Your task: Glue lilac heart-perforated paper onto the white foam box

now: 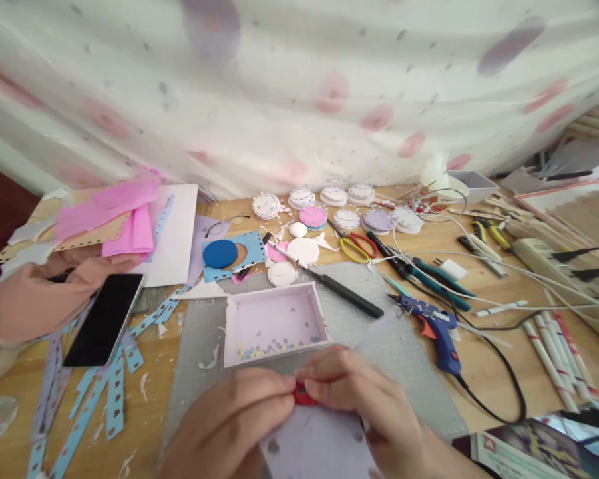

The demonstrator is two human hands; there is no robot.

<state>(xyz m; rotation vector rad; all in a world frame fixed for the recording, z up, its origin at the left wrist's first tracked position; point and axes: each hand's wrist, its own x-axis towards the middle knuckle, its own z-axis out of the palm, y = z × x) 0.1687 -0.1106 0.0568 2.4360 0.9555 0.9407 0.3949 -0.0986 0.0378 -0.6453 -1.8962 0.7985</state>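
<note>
At the front of the table, a small red object [305, 395] with a dark middle is pinched between the fingers of both hands; its kind is hard to make out. It sits at the top edge of a pale lavender sheet [324, 436] with a few dark marks. My left hand [234, 416] is closed, its fingertips on the red object's left side. My right hand [362, 392] is closed too, pressing it from the right, with lower fingers behind the sheet's edge. Just beyond lies a shallow lavender box [274, 322] with tiny coloured paper bits along its near inside.
A grey cutting mat [194, 372] lies under the box. A blue glue gun [439, 329] with its cord, scissors [357, 247] and a black-handled tool [352, 296] lie to the right. Leftward are a phone [104, 319] and punched blue strips [114, 399]. Several paper discs [378, 221] stand behind.
</note>
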